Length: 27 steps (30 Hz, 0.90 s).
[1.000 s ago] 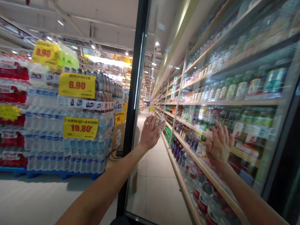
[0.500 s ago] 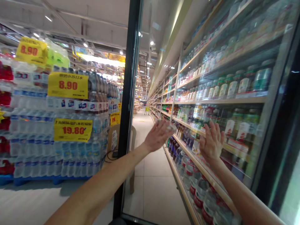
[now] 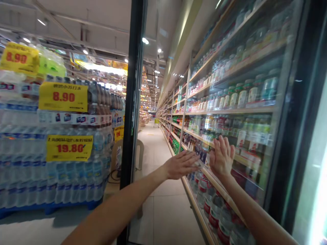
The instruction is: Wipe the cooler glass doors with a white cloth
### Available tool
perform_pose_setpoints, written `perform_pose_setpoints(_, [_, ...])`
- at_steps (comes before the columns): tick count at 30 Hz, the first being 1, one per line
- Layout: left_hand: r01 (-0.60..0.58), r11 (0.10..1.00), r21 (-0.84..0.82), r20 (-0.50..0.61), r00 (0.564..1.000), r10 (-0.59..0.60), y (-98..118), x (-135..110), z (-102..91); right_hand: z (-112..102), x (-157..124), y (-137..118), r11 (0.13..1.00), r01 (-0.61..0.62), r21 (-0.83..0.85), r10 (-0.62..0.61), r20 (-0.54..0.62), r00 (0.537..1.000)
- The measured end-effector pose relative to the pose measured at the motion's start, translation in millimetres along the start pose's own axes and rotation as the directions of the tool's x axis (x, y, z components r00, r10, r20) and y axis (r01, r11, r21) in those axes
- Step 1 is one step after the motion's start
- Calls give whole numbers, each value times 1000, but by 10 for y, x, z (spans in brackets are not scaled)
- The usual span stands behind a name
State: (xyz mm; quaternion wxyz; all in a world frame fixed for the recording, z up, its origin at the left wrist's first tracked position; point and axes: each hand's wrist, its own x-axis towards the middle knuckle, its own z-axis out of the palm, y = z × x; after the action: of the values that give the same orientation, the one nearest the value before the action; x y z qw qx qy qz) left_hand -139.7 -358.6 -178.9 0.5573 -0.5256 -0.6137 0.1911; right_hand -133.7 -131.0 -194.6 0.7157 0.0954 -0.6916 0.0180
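Observation:
I face a tall glass door [image 3: 158, 204] with a black frame [image 3: 129, 119]; drink shelves [image 3: 230, 110] show through the glass. My left hand [image 3: 180, 165] reaches forward, fingers stretched flat against the pane. It presses a pale cloth [image 3: 199, 164], of which only a sliver shows past the fingertips. My right hand [image 3: 221, 157] lies open and flat on the glass just right of the left hand, fingers pointing up. The two hands nearly touch.
Shrink-wrapped water bottle packs [image 3: 63, 170] with yellow price signs [image 3: 68, 147] stand stacked on a blue pallet at the left. A beige plastic chair [image 3: 139, 153] stands behind the door frame. A long tiled aisle [image 3: 153, 143] runs ahead beside the shelving.
My left hand slid down and to the right across the glass, flattening so the cloth is almost hidden. My right hand shifted left on the pane. The view panned right.

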Motion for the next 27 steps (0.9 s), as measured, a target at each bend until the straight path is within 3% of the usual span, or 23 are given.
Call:
perform_pose_setpoints(1, [26, 1000, 13, -15, 1000, -25, -34, 18, -7, -4, -8, -4, 1000, 7, -1, -7, 0, 1000])
perform_pose_setpoints(3, [209, 977, 45, -67, 976, -206, -176, 91, -49, -9, -21, -11, 1000, 17, -5, -17, -8, 1000])
perform_pose_setpoints(5, [437, 898, 48, -125, 895, -429, -305, 172, -88, -7, -28, -10, 1000, 20, -7, -20, -16, 1000])
perform_pose_setpoints(6, [498, 866, 39, -135, 862, -489, -326, 197, -93, -3, -29, -3, 1000, 20, -7, -20, -17, 1000])
perform_pose_setpoints(7, [504, 863, 30, -131, 858, -496, -308, 205, -84, 1, -29, 6, 1000, 20, -3, -20, -18, 1000])
perform_pose_setpoints(8, [454, 891, 21, -113, 886, -449, -257, 198, -66, 4, -29, 16, 1000, 20, 4, -20, -19, 1000])
perform_pose_setpoints(10, [263, 965, 2, -60, 963, -262, -101, 158, -14, -3, -30, 23, 999, 18, 37, -17, -23, 1000])
perform_pose_setpoints(12, [159, 987, -12, -47, 986, -160, 27, 134, 30, -40, -35, -22, 994, 11, 106, -7, -39, 999])
perform_pose_setpoints(14, [233, 972, -18, -97, 967, -234, 57, 164, 40, -103, -39, -147, 971, 34, 237, -24, -45, 999])
perform_pose_setpoints(17, [415, 909, -44, -193, 889, -415, -40, 250, -5, -185, -24, -474, 860, 131, 493, -134, -29, 991])
perform_pose_setpoints(19, [483, 874, -51, -207, 851, -482, -123, 232, -51, -190, 17, -721, 811, 114, 573, -139, 0, 990])
perform_pose_setpoints(23, [503, 864, -16, -129, 856, -501, -209, -113, -139, -93, 171, -1128, 906, -91, 414, 44, 121, 992])
perform_pose_setpoints(27, [487, 871, 62, -109, 871, -479, -196, -535, -181, 43, 289, -1300, 968, -76, 240, 40, 152, 988])
